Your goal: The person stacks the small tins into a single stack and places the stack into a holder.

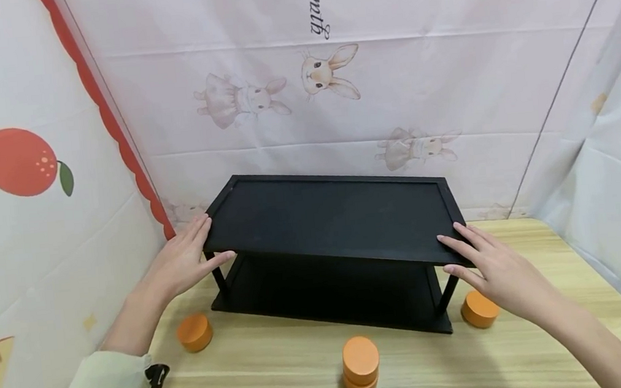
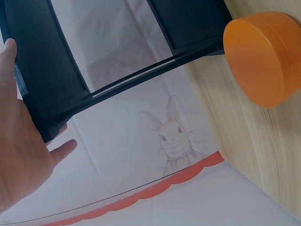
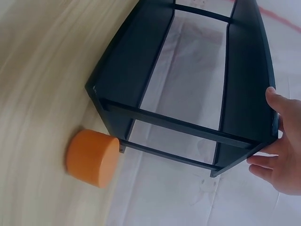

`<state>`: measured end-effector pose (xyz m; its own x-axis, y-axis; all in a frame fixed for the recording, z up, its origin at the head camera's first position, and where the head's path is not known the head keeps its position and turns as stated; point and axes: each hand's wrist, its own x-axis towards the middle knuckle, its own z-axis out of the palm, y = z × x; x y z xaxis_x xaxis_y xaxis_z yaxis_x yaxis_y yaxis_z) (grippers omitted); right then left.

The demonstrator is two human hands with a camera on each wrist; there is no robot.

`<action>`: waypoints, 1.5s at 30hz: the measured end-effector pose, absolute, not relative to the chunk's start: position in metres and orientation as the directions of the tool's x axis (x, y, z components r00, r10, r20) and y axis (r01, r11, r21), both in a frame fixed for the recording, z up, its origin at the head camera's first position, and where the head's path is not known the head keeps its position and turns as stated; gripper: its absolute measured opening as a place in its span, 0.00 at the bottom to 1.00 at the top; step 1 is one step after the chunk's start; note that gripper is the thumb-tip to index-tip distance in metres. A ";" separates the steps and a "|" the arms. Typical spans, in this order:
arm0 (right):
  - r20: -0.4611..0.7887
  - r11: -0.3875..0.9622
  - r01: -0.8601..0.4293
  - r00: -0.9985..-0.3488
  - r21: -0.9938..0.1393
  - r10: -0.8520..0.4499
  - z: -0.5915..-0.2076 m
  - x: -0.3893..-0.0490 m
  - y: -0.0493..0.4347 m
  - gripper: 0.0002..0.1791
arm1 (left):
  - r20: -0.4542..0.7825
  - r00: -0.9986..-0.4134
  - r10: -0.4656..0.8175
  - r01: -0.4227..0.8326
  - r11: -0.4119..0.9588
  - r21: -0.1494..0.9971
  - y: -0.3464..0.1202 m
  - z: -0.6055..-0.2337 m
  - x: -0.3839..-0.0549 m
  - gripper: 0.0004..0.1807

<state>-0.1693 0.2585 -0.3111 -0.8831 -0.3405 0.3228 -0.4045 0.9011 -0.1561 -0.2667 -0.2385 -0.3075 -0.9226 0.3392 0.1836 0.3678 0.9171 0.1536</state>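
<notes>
A black two-tier shelf [image 1: 323, 217] stands on the table, its upper board carried on thin posts. My left hand [image 1: 183, 260] lies along the upper board's left end, fingers extended and thumb across the front corner. At the opposite end, my right hand [image 1: 500, 270] rests with fingertips on the board's front right corner and its thumb at the front edge. The left wrist view shows my left hand [image 2: 23, 155] spread against the corner. In the right wrist view, my right hand [image 3: 287, 155] has its thumb on the edge and several fingers beside the end.
One orange cylinder [image 1: 194, 332] sits left of the shelf and another orange cylinder [image 1: 479, 309] sits right of it. In front, an orange cylinder [image 1: 360, 359] stands on a similar one. Printed cloth [image 1: 282, 122] hangs behind the wooden table [image 1: 265, 370] and on both sides.
</notes>
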 end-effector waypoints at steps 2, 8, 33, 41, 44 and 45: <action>0.309 0.903 -0.396 -0.890 -0.164 -0.335 -0.311 -0.169 0.259 0.31 | 0.188 -0.921 0.342 0.370 0.917 0.147 -0.238 -0.308 -0.267 0.53; 0.297 0.904 -0.397 -0.892 -0.157 -0.340 -0.309 -0.171 0.261 0.31 | 0.198 -0.918 0.344 0.375 0.915 0.147 -0.236 -0.309 -0.268 0.52; 0.283 0.895 -0.406 -0.894 -0.184 -0.347 -0.308 -0.176 0.265 0.31 | 0.213 -0.922 0.324 0.351 0.931 0.104 -0.230 -0.309 -0.262 0.53; 0.287 0.891 -0.412 -0.892 -0.192 -0.350 -0.309 -0.179 0.266 0.31 | 0.234 -0.916 0.324 0.357 0.927 0.114 -0.229 -0.313 -0.265 0.53; 0.287 0.889 -0.415 -0.891 -0.196 -0.352 -0.309 -0.180 0.267 0.31 | 0.236 -0.917 0.323 0.357 0.926 0.121 -0.229 -0.313 -0.265 0.54; 0.286 0.888 -0.415 -0.891 -0.199 -0.353 -0.309 -0.180 0.267 0.31 | 0.234 -0.918 0.322 0.356 0.927 0.121 -0.229 -0.313 -0.265 0.54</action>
<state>-0.1803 0.2675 -0.3090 -0.8909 -0.3525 0.2864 -0.4153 0.8876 -0.1994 -0.2655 -0.2287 -0.3129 -0.9175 0.3216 0.2339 0.3557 0.9268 0.1209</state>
